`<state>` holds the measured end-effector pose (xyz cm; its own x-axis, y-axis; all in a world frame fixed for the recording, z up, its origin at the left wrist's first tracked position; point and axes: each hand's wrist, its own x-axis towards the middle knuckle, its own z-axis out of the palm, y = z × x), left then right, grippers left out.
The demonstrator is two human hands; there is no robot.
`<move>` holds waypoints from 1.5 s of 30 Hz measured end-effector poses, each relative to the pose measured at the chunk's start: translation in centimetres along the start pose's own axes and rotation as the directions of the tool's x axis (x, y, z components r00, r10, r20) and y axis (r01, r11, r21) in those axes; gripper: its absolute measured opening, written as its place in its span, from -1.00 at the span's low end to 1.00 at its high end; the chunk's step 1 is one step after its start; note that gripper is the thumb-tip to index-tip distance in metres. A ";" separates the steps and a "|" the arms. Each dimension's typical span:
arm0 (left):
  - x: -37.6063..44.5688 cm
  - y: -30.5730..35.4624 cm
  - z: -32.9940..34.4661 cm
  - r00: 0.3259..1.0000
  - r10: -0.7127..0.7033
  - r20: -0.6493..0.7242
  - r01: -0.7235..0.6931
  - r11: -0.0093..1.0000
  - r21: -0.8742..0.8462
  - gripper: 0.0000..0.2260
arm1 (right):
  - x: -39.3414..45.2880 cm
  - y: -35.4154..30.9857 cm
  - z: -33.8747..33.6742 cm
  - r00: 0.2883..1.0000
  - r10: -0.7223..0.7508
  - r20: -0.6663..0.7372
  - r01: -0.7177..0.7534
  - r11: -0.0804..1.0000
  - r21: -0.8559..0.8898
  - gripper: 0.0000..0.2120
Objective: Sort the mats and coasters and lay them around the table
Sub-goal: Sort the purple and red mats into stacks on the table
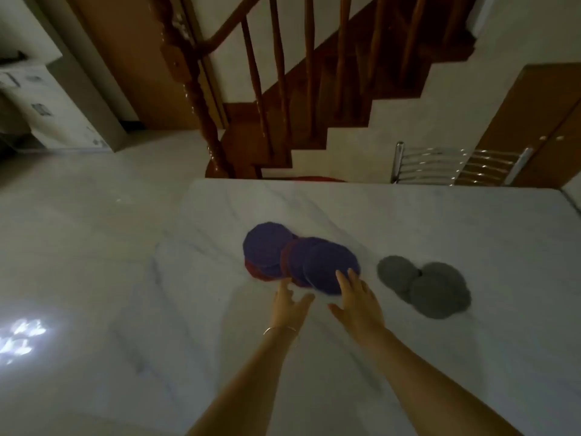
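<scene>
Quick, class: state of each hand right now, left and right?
Left hand: open, fingers spread, holding nothing, at the near edge of the purple and red mats.
Right hand: open, fingertips on the nearest purple mat, not gripping it.

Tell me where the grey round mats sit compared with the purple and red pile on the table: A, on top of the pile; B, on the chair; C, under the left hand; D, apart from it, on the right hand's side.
D: the two grey mats overlap each other on the marble table, with bare tabletop between them and the purple and red pile, on the side of the right hand.
</scene>
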<state>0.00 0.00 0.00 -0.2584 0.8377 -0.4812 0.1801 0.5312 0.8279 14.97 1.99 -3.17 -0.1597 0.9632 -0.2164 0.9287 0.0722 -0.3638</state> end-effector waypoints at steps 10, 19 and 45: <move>6.2 -3.8 -4.8 0.852 -0.433 0.293 0.522 0.660 -0.541 -0.65 | 5.7 -0.2 4.3 0.998 0.062 -0.020 -0.063 0.995 -0.078 -0.39; 6.8 -4.6 -6.9 0.810 -0.415 0.414 0.585 0.521 -0.622 -0.59 | 3.2 -4.0 3.5 0.863 0.068 -0.501 0.046 0.976 0.211 -0.62; 3.0 -10.3 -14.7 0.809 -0.439 0.390 0.569 0.424 -0.704 -0.53 | -4.4 -12.4 10.2 0.919 -0.381 -0.102 0.374 0.924 -0.078 -0.59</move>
<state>-16.62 -4.86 -5.73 0.0820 0.4946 -0.8652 -0.7391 0.6126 0.2802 0.73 -5.76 -6.90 -0.4661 0.8841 0.0319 0.8247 0.4473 -0.3461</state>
